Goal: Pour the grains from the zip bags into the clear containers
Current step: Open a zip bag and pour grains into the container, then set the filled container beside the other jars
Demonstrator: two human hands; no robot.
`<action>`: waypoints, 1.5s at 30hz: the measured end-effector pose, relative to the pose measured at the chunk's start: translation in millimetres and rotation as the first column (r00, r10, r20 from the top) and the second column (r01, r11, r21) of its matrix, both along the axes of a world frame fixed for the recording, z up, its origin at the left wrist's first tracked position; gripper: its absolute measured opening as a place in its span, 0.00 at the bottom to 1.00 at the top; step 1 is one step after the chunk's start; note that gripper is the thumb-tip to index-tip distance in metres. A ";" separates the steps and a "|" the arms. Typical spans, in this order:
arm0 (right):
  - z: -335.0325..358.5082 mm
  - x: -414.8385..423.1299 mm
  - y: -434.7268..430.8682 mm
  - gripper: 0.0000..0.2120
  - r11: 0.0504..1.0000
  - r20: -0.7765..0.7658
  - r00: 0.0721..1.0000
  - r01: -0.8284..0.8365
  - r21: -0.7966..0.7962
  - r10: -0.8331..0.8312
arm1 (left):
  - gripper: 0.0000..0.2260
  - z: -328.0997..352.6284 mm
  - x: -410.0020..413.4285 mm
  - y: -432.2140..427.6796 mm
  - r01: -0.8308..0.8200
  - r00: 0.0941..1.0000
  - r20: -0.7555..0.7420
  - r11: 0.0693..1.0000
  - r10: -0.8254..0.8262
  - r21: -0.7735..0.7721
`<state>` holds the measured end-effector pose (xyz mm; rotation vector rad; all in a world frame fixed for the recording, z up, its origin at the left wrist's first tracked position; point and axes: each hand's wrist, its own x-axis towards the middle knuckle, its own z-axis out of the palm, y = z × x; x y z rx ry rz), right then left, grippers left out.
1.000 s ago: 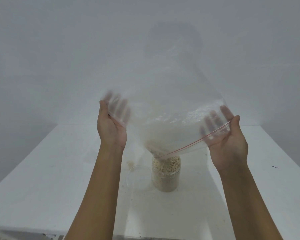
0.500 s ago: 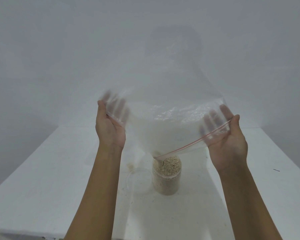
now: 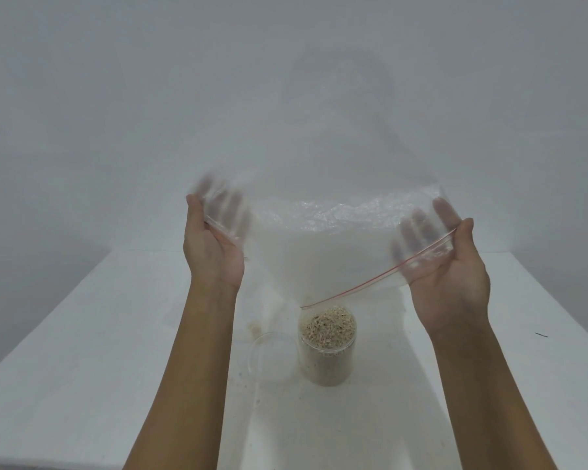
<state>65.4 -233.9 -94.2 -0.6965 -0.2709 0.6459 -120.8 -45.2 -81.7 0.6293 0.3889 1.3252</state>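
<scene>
**Bag corner lifted off the filled container**

Since a second earlier, the low corner of the zip bag (image 3: 319, 239) had risen a little. It then hung just above the heap instead of resting in the mouth of the clear container (image 3: 327, 354). The pale clump seen in that corner earlier was gone, and the film looked empty, though blur and glare made that hard to confirm. The hands had barely shifted, and the container sat slightly lower in view.

The left hand (image 3: 214, 247) and the right hand (image 3: 450, 276) were held well apart and raised above the bench (image 3: 82, 351). Each was clamped on one end of the bag's open mouth, with the thumb on the near side and the fingers showing through the film. The red zip strip (image 3: 370, 279) sloped down from the right hand to the low corner over the container.

The container stood upright on the bench between the two forearms, nearer the right one. The grains (image 3: 328, 325) were heaped above its rim. Just beside it on the left lay a round clear piece (image 3: 272, 351), which could have been a lid or a second container. A few loose grains (image 3: 253, 329) lay behind that piece. A small dark mark (image 3: 541, 334) showed far to the right on the bench.
</scene>
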 end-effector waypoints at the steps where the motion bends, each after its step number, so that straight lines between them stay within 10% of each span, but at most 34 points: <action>1: 1.3 -0.5 0.2 0.19 1.000 0.003 1.000 -0.003 0.001 0.003 | 0.14 0.5 -0.1 0.8 0.001 1.000 0.003 1.000 -0.001 0.000; 12: 18.9 -11.7 20.5 0.11 0.993 0.189 0.975 -0.120 0.009 0.116 | 0.10 -11.4 -19.8 28.5 -0.057 0.998 0.017 0.998 0.058 -0.033; 18: 47.1 -25.8 66.9 0.23 0.971 0.479 0.845 -0.207 -0.119 0.239 | 0.19 -24.8 -44.9 53.9 -0.386 0.792 -0.481 0.919 0.376 0.082; 21: 66.6 -36.5 96.1 0.23 0.951 0.628 0.715 -0.211 -0.227 0.308 | 0.24 -21.6 -61.3 65.9 -0.468 0.558 -0.568 0.794 0.606 0.388; 27: 107.5 -63.6 155.1 0.13 0.877 0.832 0.280 -0.145 -0.457 0.480 | 0.33 2.5 -86.4 87.3 -0.046 0.332 -0.451 0.492 0.828 0.869; 30: 117.9 -73.6 177.4 0.12 0.843 0.842 0.053 -0.060 -0.534 0.537 | 0.34 8.0 -90.6 98.3 0.067 0.328 -0.452 0.457 0.830 0.887; 34: 113.8 -83.4 201.0 0.09 0.851 0.848 -0.074 0.033 -0.524 0.525 | 0.02 -0.2 -100.2 118.9 0.142 0.497 -0.597 0.620 0.629 0.771; 40: 48.0 -81.0 222.7 0.17 0.827 0.989 0.039 0.544 -0.143 0.146 | 0.07 -25.0 -119.8 158.6 -0.116 0.528 -0.608 0.759 0.593 0.640; 45: -48.8 -111.4 230.5 0.15 0.813 0.814 0.578 0.447 -0.374 0.056 | 0.07 -69.2 -141.9 193.4 -0.191 0.440 -0.747 0.865 0.498 0.464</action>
